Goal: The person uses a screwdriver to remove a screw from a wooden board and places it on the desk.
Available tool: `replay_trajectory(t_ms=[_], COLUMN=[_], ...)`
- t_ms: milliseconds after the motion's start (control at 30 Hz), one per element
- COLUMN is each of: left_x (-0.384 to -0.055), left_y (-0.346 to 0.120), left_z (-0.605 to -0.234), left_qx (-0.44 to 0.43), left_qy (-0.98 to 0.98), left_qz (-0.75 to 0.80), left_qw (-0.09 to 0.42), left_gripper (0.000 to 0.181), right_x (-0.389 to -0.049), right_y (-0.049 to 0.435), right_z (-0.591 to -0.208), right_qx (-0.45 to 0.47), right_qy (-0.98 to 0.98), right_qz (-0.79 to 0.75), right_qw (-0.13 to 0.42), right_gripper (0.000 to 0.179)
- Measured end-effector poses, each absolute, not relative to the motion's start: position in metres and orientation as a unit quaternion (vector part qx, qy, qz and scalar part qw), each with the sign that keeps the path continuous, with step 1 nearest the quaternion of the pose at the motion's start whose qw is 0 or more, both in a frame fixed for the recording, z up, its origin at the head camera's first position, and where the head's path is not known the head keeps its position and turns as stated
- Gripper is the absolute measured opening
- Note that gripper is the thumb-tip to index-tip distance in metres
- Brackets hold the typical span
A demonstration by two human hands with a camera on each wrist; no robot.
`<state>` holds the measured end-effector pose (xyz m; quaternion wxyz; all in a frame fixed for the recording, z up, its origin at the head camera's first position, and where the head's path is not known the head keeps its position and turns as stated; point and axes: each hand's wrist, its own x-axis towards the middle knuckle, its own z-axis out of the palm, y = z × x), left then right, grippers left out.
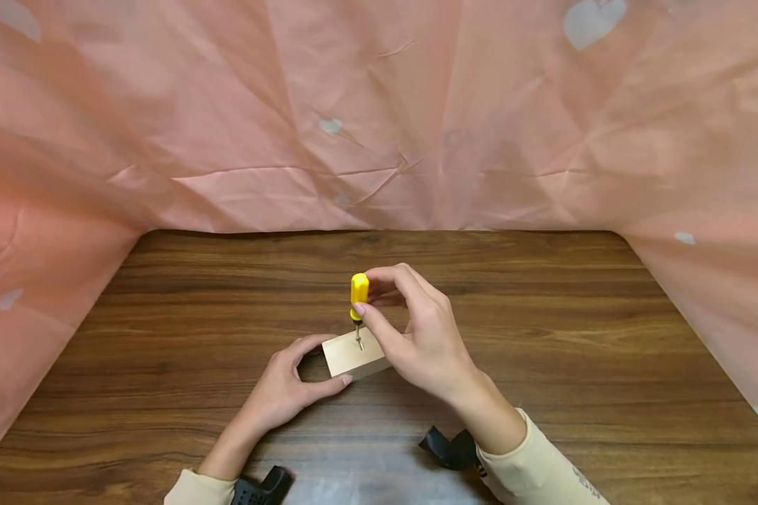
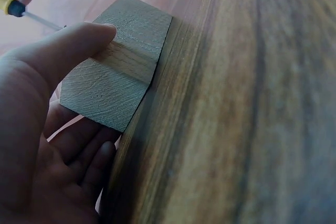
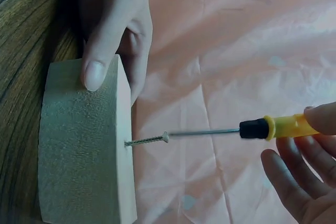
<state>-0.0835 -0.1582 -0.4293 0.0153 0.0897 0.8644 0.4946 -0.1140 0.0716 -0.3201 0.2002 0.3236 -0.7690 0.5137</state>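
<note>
A pale wooden block (image 1: pixel 347 356) lies on the table, and my left hand (image 1: pixel 284 386) grips its left end between thumb and fingers. From the block's top face a screw (image 3: pixel 147 140) stands up, slightly tilted, with only its tip in the wood. My right hand (image 1: pixel 426 337) pinches the yellow handle of a screwdriver (image 1: pixel 359 289) above the block. In the right wrist view the screwdriver's shaft (image 3: pixel 205 131) reaches the screw's head, roughly in line with it. The left wrist view shows the left thumb on the block's side (image 2: pixel 113 87).
The brown wood-grain table (image 1: pixel 543 315) stretches around both hands. A pink cloth (image 1: pixel 379 105) with pale hearts hangs behind it and along both sides. Black wrist mounts (image 1: pixel 451 449) sit under the forearms near the front.
</note>
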Motion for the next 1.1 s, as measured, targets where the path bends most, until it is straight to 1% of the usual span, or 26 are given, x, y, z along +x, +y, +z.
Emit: replay_trajectory(t_ms=[167,233,267,367,433,567,633,733,900,1100], left_x=[-0.085,-0.085,-0.086,-0.086,-0.085,-0.083,-0.083,-0.082,-0.082,-0.083], left_y=[-0.157,-0.156,-0.156,-0.156,-0.156,-0.157,-0.157,-0.157,-0.157,-0.156], left_z=[-0.431,-0.432,-0.432,-0.431,-0.431,-0.430,-0.430,-0.429,-0.430,-0.430], left_qx=[0.089,0.089,0.089,0.089,0.088,0.087,0.088,0.085,0.078,0.080], left_qy=[0.863,0.863,0.862,0.862,0.862,0.862,0.863,0.864,0.864,0.865], left_qz=[0.497,0.498,0.499,0.499,0.500,0.499,0.498,0.496,0.498,0.496], left_qw=[0.014,0.012,0.011,0.011,0.014,0.014,0.011,0.008,0.011,0.014], left_gripper=[0.054,0.054,0.054,0.053,0.053,0.053,0.053,0.053,0.054,0.055], right_x=[-0.116,-0.119,-0.121,-0.124,-0.124,-0.121,-0.120,-0.120,-0.121,-0.119], right_y=[0.095,0.113,0.124,0.159,0.183,0.225,0.238,0.249,0.251,0.250], right_z=[-0.308,-0.309,-0.313,-0.335,-0.353,-0.382,-0.390,-0.394,-0.393,-0.396], right_qx=[0.266,0.223,0.200,0.136,0.103,0.050,0.028,0.016,0.021,0.021], right_qy=[-0.766,-0.791,-0.810,-0.873,-0.905,-0.937,-0.940,-0.939,-0.941,-0.942], right_qz=[0.555,0.546,0.533,0.463,0.413,0.345,0.340,0.344,0.337,0.334], right_qw=[0.186,0.163,0.143,0.071,0.028,-0.013,-0.017,-0.014,0.004,0.011], right_gripper=[0.031,0.030,0.028,0.024,0.026,0.035,0.036,0.032,0.029,0.026])
